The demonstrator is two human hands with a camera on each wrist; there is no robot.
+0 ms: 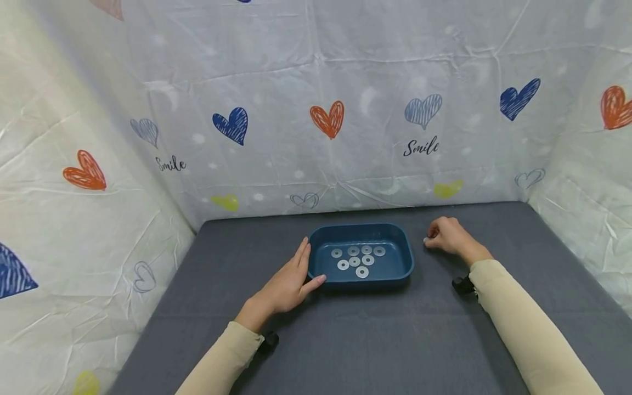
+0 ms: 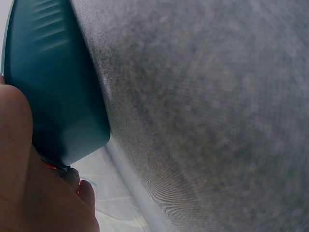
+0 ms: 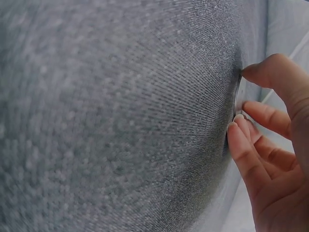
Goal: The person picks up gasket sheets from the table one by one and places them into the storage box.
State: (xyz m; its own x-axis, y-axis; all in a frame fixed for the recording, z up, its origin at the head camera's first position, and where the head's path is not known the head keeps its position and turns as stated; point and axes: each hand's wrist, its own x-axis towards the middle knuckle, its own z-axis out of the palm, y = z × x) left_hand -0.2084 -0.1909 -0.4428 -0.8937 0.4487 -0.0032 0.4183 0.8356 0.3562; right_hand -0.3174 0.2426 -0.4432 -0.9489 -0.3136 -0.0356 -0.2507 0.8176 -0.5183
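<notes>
Washer [image 3: 238, 99], seemingly pinched by right hand [image 1: 446, 235]; left hand [image 1: 288, 282] flat against tray [image 1: 402, 271]

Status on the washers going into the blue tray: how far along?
Seven washers already lie in the blue tray. In hand: the right hand pinches another washer off the grey mat, right of the tray; it is not yet lifted. The left hand rests against the tray's left wall. No other loose washers show on the mat, so this looks like the last.
</notes>
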